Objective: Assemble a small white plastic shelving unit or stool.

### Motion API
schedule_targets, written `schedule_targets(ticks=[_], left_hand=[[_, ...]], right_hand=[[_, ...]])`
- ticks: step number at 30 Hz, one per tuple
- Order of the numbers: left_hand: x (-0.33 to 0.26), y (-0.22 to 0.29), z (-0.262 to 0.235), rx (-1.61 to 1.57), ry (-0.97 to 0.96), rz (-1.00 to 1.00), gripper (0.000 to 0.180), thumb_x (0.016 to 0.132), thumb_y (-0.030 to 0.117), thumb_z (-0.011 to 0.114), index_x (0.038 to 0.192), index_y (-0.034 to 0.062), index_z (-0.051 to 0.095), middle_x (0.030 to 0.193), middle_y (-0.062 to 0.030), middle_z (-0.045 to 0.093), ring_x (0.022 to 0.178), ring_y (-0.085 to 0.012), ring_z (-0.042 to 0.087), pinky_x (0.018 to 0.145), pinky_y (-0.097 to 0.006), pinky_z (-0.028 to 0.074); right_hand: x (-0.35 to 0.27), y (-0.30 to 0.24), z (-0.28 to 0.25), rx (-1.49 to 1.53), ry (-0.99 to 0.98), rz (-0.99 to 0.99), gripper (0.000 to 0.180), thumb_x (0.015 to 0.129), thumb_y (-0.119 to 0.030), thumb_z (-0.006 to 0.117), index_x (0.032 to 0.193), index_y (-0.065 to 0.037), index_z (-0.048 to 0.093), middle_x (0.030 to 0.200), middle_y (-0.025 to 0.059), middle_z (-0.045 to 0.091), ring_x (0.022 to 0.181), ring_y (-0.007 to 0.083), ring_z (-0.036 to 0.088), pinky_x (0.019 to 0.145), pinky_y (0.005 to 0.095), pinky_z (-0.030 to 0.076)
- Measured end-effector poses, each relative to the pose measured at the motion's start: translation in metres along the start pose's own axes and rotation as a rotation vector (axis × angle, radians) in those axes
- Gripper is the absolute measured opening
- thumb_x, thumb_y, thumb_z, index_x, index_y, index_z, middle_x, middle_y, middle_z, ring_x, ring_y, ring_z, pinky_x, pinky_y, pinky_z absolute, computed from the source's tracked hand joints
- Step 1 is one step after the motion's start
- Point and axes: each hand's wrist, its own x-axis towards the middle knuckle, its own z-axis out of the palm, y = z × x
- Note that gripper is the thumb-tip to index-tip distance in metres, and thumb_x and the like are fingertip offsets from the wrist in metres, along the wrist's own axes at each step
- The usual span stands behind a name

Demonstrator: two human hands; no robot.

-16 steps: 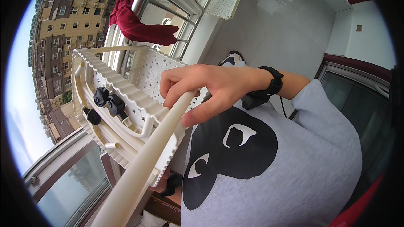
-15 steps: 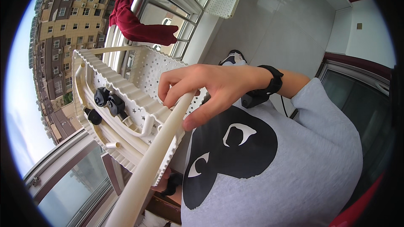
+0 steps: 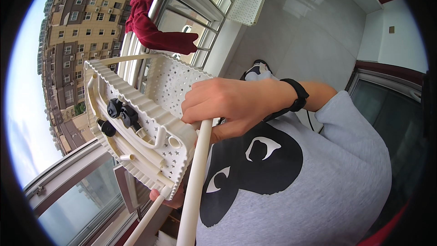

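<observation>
A white plastic shelf basket (image 3: pixel 136 95) with wavy rims and star-shaped holes is tilted before me. Several cream tubes (image 3: pixel 141 152) and black caster wheels (image 3: pixel 123 111) lie in it. My right hand (image 3: pixel 227 107) comes from the right, its fingers closed round the upper end of a long cream tube (image 3: pixel 195 187), next to the basket's near corner. A round socket (image 3: pixel 174 142) shows at that corner, apart from the tube. My left hand (image 3: pixel 170 198) is mostly hidden below the basket; its thumb presses at the lower corner, where another tube (image 3: pixel 144 223) reaches down.
A second star-holed tray (image 3: pixel 175 82) stands behind the basket, with a tube (image 3: pixel 127 58) running along the back. A maroon cloth (image 3: pixel 159 36) hangs over the metal window railing (image 3: pixel 166 0). Another white tray (image 3: pixel 248 7) is by the wall. An open window frame (image 3: pixel 68 177) is at lower left.
My right hand has swung its tube to the right and more upright, uncovering the corner socket. My left thumb and the second tube have come into view below the basket.
</observation>
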Motion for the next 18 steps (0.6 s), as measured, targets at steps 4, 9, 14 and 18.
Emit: schedule_targets(ticks=[4,9,14,18], left_hand=[[-0.007,0.010,0.001,-0.553,0.092,-0.491,0.051,0.087,0.035,0.059,0.122,0.0047,0.037,0.111,-0.0203,0.051,0.081,-0.0344,0.058,0.065,-0.049,0.052],[-0.011,0.008,0.001,-0.243,0.151,-0.537,0.064,0.086,0.053,0.042,0.121,-0.0002,0.040,0.093,-0.0128,0.054,0.079,-0.0310,0.054,0.064,-0.050,0.044],[0.022,0.060,0.019,-0.887,0.223,-0.999,0.069,0.080,0.057,0.034,0.112,-0.0034,0.046,0.085,-0.0112,0.051,0.064,-0.0252,0.043,0.070,-0.043,0.034],[0.013,0.060,0.024,-0.705,0.176,-0.802,0.061,0.084,0.053,0.034,0.110,-0.0007,0.046,0.082,-0.0140,0.050,0.063,-0.0261,0.043,0.068,-0.044,0.036]], right_hand=[[0.001,-0.008,0.009,-0.221,0.002,0.018,0.046,0.083,-0.044,0.066,0.075,-0.001,0.053,0.072,0.0133,0.053,0.071,0.0316,0.054,0.066,0.0401,0.043],[0.007,-0.021,0.016,-0.342,0.068,0.247,0.070,0.078,-0.066,0.063,0.088,0.003,0.056,0.060,0.0132,0.053,0.059,0.0298,0.058,0.057,0.0390,0.046],[0.028,-0.040,-0.003,0.013,-0.094,0.650,0.086,0.076,-0.057,0.071,0.126,0.007,0.043,0.067,0.0109,0.061,0.060,0.0194,0.061,0.054,0.0324,0.044],[0.029,-0.034,-0.002,0.162,-0.115,0.659,0.094,0.081,-0.065,0.061,0.133,0.008,0.036,0.078,0.0134,0.066,0.072,0.0214,0.065,0.064,0.0311,0.049]])
